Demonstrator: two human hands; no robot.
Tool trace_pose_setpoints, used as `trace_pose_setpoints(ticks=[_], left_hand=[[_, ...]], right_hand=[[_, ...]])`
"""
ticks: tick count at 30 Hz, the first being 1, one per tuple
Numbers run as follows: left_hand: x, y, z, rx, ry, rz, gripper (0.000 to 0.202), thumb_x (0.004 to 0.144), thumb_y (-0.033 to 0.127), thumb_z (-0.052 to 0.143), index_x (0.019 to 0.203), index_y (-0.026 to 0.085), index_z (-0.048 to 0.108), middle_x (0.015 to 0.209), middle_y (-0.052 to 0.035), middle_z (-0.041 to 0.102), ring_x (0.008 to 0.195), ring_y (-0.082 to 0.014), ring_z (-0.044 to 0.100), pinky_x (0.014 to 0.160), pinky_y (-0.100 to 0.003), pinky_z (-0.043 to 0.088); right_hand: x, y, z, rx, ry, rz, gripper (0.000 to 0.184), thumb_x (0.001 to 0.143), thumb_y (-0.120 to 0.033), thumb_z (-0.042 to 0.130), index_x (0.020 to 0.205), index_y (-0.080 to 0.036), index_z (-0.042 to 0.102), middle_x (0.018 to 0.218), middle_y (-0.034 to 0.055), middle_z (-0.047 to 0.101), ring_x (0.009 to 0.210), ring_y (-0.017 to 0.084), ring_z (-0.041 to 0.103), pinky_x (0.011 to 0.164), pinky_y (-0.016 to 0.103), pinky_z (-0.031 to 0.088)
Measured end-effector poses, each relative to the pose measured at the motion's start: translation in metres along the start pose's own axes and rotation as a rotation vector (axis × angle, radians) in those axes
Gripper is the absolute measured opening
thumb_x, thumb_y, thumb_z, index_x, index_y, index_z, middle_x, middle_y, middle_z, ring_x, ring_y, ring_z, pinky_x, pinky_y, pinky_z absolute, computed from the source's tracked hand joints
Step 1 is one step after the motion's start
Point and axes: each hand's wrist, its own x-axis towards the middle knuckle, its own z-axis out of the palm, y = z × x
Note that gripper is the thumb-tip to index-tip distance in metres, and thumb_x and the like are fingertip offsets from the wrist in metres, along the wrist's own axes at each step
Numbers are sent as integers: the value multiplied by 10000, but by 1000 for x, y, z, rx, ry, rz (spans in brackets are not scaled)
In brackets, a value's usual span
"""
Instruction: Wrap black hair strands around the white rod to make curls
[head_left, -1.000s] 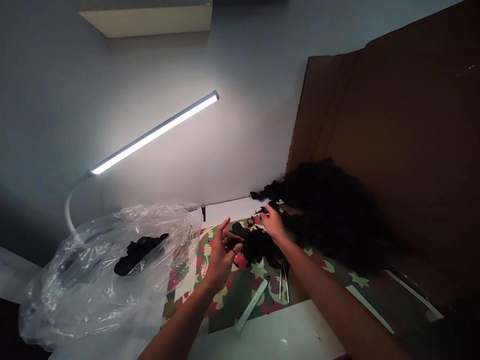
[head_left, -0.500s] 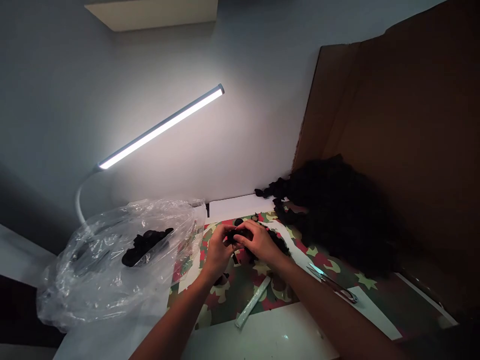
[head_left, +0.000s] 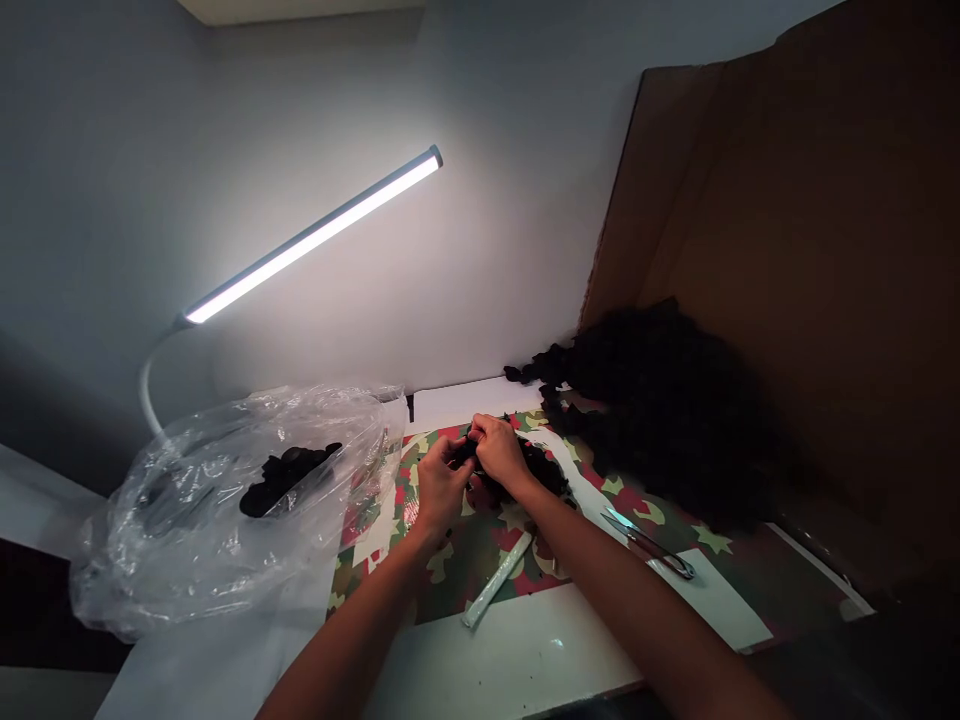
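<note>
Both hands meet over a camouflage-patterned sheet (head_left: 480, 575) on the table. My left hand (head_left: 442, 480) is closed, its thumb and fingers pinching a small black piece (head_left: 463, 452) whose kind I cannot make out. Touching the far side of the same piece is my right hand (head_left: 497, 450), fingers curled and pinched together. Just to the right and partly behind the right wrist lies a small heap of black bits (head_left: 546, 468). A narrow strip in a clear wrapper (head_left: 497, 580) lies below the hands.
A clear plastic bag (head_left: 187, 560) with black pieces (head_left: 289, 478) sits at left. A large black heap (head_left: 667, 410) rests against a cardboard sheet (head_left: 810, 220) at right. Metal scissors or snips (head_left: 652, 545) lie right of my forearm. A lit lamp (head_left: 315, 235) hangs above.
My right hand has turned and curled in, now pinching at the upper side of the black piece. My left hand keeps its grip. The whole view has shifted slightly.
</note>
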Motion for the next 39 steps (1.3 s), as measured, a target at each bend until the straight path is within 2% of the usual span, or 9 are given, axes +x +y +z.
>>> trace_pose_setpoints(ticks=[3,6,8,11,19,24,28,32,39], left_hand=[[-10,5,-3,-13,11,25,81,778,204,705,795,204,625,836,-28,715,786,-193,687,697,-289,535],[-12,9,-11,-167,-39,-12,281,746,217,773,1001,222,654,974,-40,736,920,-213,705,774,-304,556],[-7,7,-18,-286,-78,-72,469,722,197,809,1156,242,636,1032,-42,743,962,-213,702,833,-317,547],[0,1,-22,-406,-102,-148,493,741,224,823,1203,230,651,1063,-56,753,969,-202,694,879,-313,517],[-2,3,-25,-935,-64,-477,381,775,284,806,1135,195,717,1172,-83,733,994,-192,716,925,-321,557],[-4,1,-31,-774,-118,-430,390,778,310,802,1146,202,731,1162,-88,744,963,-227,734,909,-362,563],[-7,-1,-30,-456,-175,-248,395,800,290,772,1188,232,725,1221,-81,733,1118,-262,677,987,-389,518],[-10,5,-29,-173,-187,-106,465,753,244,800,1209,232,715,1152,-81,742,1035,-258,693,960,-406,528],[-16,21,-28,-94,-60,-114,113,755,255,779,721,196,689,698,-14,686,668,-182,652,629,-280,509]], right_hand=[[17,18,-17,-23,45,63,324,989,-331,620,1272,-176,605,1280,99,627,1064,234,657,894,440,573],[30,35,-41,-28,68,63,324,988,-333,621,1268,-173,606,1272,99,630,1060,234,658,892,441,572],[29,38,-52,-16,45,18,183,995,-288,586,1100,-164,669,1072,73,699,946,215,669,852,395,555],[13,30,-57,19,-8,-78,161,975,-192,518,944,-189,676,854,39,709,813,203,649,788,343,497],[-33,-3,-53,96,-246,-352,91,862,-235,718,928,-280,760,924,34,762,991,265,593,966,454,349],[-35,-14,-52,167,-107,-272,188,1008,-334,533,1017,-256,704,1053,65,734,1007,261,589,964,458,364],[-37,-23,-45,241,-60,-230,107,951,-313,618,922,-235,686,943,39,720,917,231,621,883,377,431],[-46,-30,-35,301,-21,-193,135,879,-175,603,750,-212,619,787,17,648,749,192,596,738,315,440],[-48,-34,-31,370,-22,-102,173,808,-143,516,652,-218,513,640,-10,547,639,173,500,640,281,384]])
